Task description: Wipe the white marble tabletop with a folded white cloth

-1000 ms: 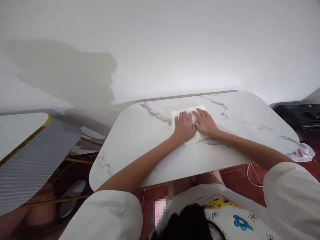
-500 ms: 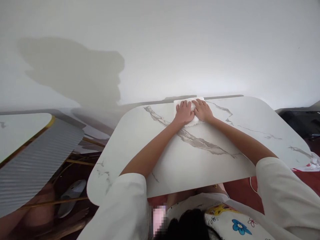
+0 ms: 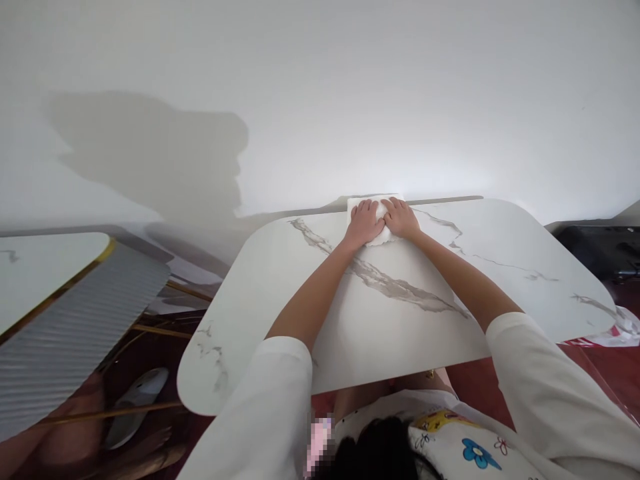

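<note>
Head view: the left hand [image 3: 366, 225] and the right hand [image 3: 401, 219] lie flat and open on a white cloth [image 3: 379, 238], fingers a bit apart. The cloth is in the middle of the frame, at the far edge of a white table [image 3: 410, 353]. A wall [image 3: 350, 100] stands in the way just behind it. Another table [image 3: 50, 273] is at the left, with a slipper [image 3: 149, 383] at lower left. A black thing [image 3: 595, 250] and a bag [image 3: 625, 327] sit at the right.
</note>
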A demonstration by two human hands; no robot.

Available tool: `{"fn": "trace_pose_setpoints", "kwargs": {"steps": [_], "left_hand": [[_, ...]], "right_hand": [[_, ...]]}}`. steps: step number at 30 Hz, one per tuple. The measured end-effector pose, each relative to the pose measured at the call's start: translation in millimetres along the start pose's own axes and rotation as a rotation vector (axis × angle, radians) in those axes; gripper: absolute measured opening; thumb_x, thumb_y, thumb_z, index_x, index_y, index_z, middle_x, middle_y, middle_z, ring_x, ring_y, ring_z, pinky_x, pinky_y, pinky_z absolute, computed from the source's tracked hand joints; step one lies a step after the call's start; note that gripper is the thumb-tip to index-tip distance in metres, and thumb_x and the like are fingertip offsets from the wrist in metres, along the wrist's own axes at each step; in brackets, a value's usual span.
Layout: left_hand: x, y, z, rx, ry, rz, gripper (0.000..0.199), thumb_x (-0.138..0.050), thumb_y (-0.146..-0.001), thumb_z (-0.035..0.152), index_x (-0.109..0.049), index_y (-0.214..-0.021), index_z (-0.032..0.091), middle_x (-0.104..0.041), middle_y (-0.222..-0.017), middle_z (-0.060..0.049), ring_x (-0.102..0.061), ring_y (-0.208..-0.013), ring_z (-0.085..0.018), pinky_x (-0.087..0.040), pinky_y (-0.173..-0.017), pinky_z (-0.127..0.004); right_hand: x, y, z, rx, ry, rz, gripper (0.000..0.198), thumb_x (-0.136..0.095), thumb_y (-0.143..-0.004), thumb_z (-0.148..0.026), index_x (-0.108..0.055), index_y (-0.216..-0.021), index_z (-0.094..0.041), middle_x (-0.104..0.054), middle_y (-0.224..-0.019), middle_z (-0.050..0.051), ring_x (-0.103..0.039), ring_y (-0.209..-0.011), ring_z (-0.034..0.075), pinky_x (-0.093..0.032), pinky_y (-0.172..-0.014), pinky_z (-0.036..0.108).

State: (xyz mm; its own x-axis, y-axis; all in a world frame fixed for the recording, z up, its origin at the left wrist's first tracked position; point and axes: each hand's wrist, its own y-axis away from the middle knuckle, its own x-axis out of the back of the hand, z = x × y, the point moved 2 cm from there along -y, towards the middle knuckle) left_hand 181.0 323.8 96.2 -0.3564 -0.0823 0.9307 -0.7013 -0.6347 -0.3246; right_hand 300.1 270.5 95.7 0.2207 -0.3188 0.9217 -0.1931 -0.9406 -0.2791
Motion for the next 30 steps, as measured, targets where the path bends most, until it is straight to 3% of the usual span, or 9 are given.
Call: {"fn": "trace_pose_setpoints", "kwargs": {"steps": [9, 26, 30], "left_hand": [[10.6, 36.7, 17.1, 0.04, -0.037, -0.005, 0.053, -0.036, -0.088, 0.029, -0.041, -0.136, 0.007, -0.041, -0.145, -0.018, -0.033, -0.136, -0.029, -0.024, -0.111, -0.043], [55.4, 175.6, 66.9, 0.055, -0.08, -0.127, 0.058, -0.038, -0.089, 0.028, -0.036, -0.142, 0.003, -0.034, -0.15, -0.021, -0.029, -0.14, -0.034, -0.026, -0.112, -0.048], [63.0, 212.4, 80.4, 0.089, -0.091, -0.091, 0.057, -0.038, -0.09, 0.03, -0.038, -0.141, 0.005, -0.036, -0.15, -0.02, -0.032, -0.139, -0.033, -0.028, -0.112, -0.049]], "right_hand": [[7.2, 31.7, -11.9, 0.052, 0.039, -0.041, 0.053, -0.029, -0.092, -0.024, -0.037, -0.144, -0.015, -0.034, -0.15, 0.013, -0.031, -0.136, 0.029, -0.029, -0.108, 0.042], [34.1, 171.5, -79.5, 0.06, 0.094, -0.072, 0.054, -0.031, -0.092, -0.025, -0.036, -0.145, -0.014, -0.034, -0.151, 0.015, -0.032, -0.135, 0.031, -0.032, -0.106, 0.045], [40.7, 206.8, -94.8, 0.085, 0.097, -0.075, 0.054, -0.033, -0.092, -0.025, -0.037, -0.145, -0.014, -0.034, -0.151, 0.016, -0.033, -0.135, 0.032, -0.033, -0.106, 0.046]]}}
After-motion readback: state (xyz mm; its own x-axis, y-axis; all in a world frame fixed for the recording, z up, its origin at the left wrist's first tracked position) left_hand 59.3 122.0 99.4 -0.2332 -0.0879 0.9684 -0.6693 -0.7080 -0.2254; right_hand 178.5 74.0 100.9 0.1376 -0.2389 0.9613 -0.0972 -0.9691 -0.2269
